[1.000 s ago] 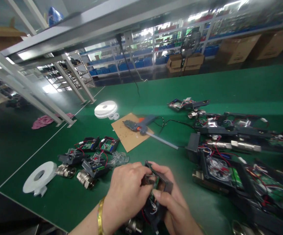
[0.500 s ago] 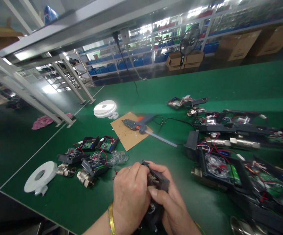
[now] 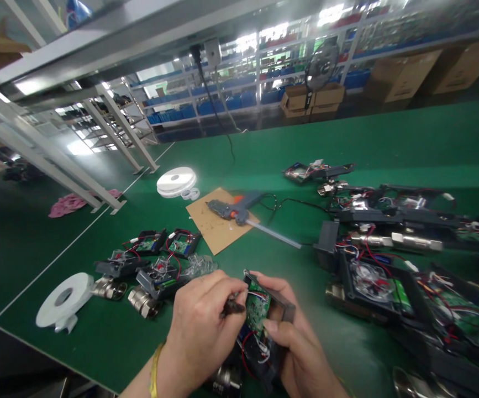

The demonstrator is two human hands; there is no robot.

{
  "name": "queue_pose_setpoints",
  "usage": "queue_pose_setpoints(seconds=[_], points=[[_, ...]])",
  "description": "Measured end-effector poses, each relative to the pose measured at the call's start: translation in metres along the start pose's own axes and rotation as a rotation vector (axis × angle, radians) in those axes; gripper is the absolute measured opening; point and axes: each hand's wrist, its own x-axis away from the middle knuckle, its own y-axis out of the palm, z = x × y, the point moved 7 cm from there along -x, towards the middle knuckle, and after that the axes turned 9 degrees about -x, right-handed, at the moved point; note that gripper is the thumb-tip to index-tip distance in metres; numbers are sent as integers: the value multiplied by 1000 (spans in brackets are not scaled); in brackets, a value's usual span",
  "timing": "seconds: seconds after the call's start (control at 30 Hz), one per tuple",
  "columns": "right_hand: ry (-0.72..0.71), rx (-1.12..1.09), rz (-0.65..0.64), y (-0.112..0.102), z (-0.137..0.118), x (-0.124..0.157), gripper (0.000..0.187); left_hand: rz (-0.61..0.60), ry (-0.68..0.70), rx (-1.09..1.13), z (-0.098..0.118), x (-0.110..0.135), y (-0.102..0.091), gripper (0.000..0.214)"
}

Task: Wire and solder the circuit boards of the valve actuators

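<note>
My right hand (image 3: pixel 301 337) is wrapped round a dark grey plastic housing (image 3: pixel 288 310), thumb on its inner edge. Inside sits a green circuit board (image 3: pixel 258 309) with thin coloured wires; red and white wires run down to the lower part. My left hand (image 3: pixel 206 315) is closed beside the board's left edge, pinching a small dark piece (image 3: pixel 233 305) whose kind I cannot make out. A metal threaded fitting (image 3: pixel 225 381) shows below the housing, partly hidden by my left hand.
Left lie several open housings (image 3: pixel 158 276) with boards, metal fittings (image 3: pixel 143 301) and a white tape roll (image 3: pixel 65 298). Ahead, a glue gun (image 3: pixel 235 210) rests on cardboard (image 3: pixel 218 237), its glue stick pointing right. More wired housings (image 3: pixel 372 287) crowd the right side. A metal frame stands left.
My left hand has moved left, off the housing's interior, with a small dark piece in its fingers. The circuit board and wires have come into view as the housing tilted.
</note>
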Motion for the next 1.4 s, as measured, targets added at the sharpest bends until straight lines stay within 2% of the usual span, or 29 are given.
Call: queue_pose_setpoints(seconds=[0.13,0.3,0.43,0.53,0.7,0.83,0.93,1.03,1.13,1.27,1.33,1.4], points=[[-9,7,-40,0,0,-1,53,-85,39,-99,11,-3,14,18],[-68,71,-54,-3,-2,-1,50,-199,-80,-147,10,-8,26,21],[-112,169,-126,-4,-2,-2,48,-321,-179,-97,6,-10,30,21],[-119,195,-159,-5,1,-2,46,-332,-188,-129,8,-9,31,21],[-123,163,-88,-5,0,-1,49,-116,-106,-229,17,-8,31,21],[-49,6,11,1,-3,2,48,-34,-68,-300,14,-7,31,16],[-21,-70,47,4,-7,4,47,30,-115,-335,1,-7,20,10],[31,-108,40,4,-7,3,50,129,-177,-170,-13,-7,1,10],[55,-147,22,1,-6,-3,50,303,-342,43,-35,-3,-23,13],[72,-227,94,-11,-6,-16,52,648,-682,220,-73,16,-61,19],[84,-204,151,-19,-7,-22,53,714,-778,366,-89,20,-73,20],[80,-109,195,-27,-9,-27,51,699,-816,495,-103,16,-83,22]])
